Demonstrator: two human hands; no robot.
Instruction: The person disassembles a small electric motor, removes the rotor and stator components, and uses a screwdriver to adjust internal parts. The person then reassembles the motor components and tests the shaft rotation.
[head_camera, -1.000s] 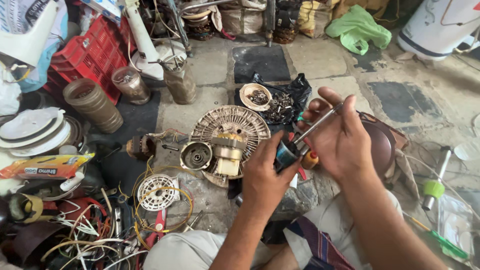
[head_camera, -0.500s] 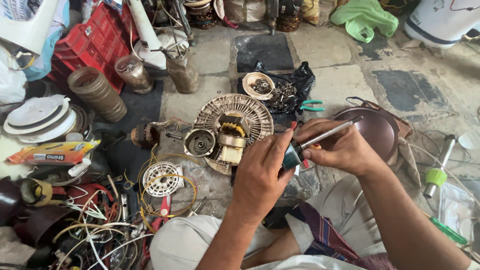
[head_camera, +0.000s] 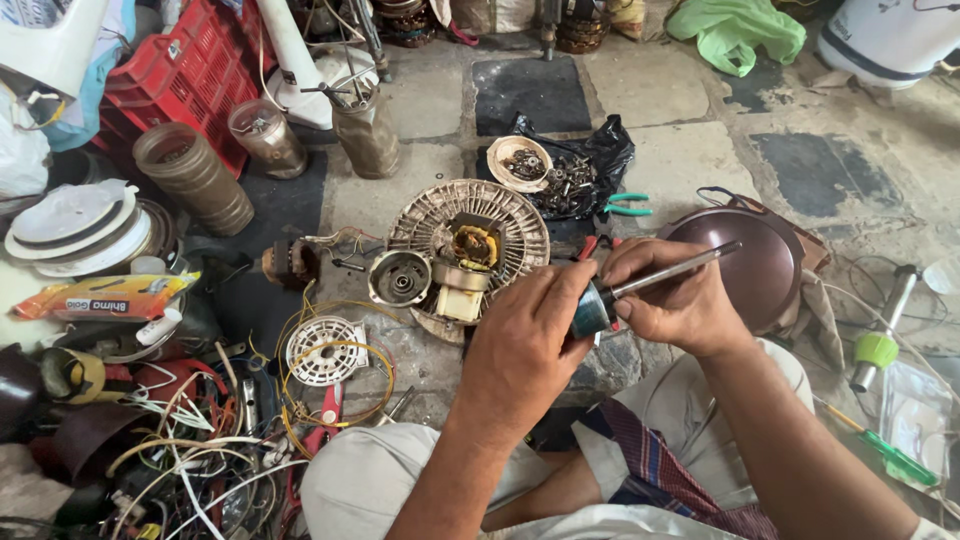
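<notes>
Both sets of fingers are closed on one part — a small motor rotor with a long steel shaft. The left hand wraps the dark rotor body, the right hand pinches the shaft just beside it, held above the person's lap, clear of the floor. The motor looks well taken apart: a round ribbed fan housing lies on the stone floor ahead, with the copper-wound stator on it and a bearing cap at its near edge. By my reckoning the rotor is out and being handled; putting it back together is not yet done. Further off sits a black bag of small hardware, and green-handled pliers.
</notes>
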